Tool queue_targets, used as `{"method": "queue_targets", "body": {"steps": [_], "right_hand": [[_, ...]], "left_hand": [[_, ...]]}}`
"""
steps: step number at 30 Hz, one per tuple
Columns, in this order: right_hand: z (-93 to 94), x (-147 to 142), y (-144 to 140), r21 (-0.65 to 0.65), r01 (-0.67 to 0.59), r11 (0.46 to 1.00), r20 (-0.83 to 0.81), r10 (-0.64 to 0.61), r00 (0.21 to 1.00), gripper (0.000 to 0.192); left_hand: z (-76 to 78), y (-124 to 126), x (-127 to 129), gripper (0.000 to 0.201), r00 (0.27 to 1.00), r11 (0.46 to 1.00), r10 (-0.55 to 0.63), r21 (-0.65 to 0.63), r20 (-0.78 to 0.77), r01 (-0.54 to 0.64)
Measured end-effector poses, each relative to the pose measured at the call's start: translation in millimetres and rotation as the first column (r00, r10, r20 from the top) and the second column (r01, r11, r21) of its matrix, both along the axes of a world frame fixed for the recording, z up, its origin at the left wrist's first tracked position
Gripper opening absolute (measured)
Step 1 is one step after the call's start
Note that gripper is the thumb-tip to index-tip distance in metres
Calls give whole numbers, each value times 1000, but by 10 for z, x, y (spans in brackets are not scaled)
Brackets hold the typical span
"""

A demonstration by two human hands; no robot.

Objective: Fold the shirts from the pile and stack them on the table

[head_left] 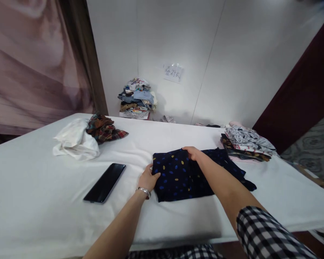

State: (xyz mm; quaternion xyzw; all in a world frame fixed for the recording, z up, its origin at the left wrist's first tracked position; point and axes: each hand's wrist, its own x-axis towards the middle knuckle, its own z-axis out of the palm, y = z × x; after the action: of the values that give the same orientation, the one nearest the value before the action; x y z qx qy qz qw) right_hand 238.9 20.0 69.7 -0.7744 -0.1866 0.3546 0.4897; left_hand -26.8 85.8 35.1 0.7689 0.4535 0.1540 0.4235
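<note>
A dark navy garment (178, 176) with blue and yellow spots lies partly folded on the white table (37, 187). My left hand (149, 179) grips its left edge, thumb on top of the cloth. My right hand (192, 152) pinches the far top edge of the folded part. The rest of the garment trails off to the right under my right forearm. A bracelet sits on my left wrist.
A black phone (105, 182) lies left of the garment. A white cloth (75, 141) and a plaid garment (106, 130) sit at the far left. Folded patterned clothes (245, 144) are stacked at the right. Another clothes pile (137, 98) stands by the wall.
</note>
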Motion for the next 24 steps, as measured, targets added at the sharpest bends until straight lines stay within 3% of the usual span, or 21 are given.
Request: {"method": "queue_targets", "body": {"steps": [5,10,15,18,21,24], "right_hand": [[-53,39,-38,-128,-42,991,168,64,984,21],[-14,162,-35,-215,-64,975,454,158,877,17],[-15,89,66,-212,-264,941,569,338,749,31],[-24,75,110,-278,-337,899,578,437,689,22],[69,130,78,-302,-288,909,638,417,648,17],[185,74,-55,-246,-171,954,734,299,610,30]], "left_hand": [[-4,2,3,58,1000,1000,4,-29,12,-4],[-5,8,11,59,1000,999,12,-50,26,-10],[-4,8,16,57,999,999,22,-40,36,-21],[-7,1,21,58,999,999,22,-49,34,-20],[-6,-2,23,60,999,999,21,-48,36,-19],[6,7,18,60,999,999,17,-42,31,-16]]}}
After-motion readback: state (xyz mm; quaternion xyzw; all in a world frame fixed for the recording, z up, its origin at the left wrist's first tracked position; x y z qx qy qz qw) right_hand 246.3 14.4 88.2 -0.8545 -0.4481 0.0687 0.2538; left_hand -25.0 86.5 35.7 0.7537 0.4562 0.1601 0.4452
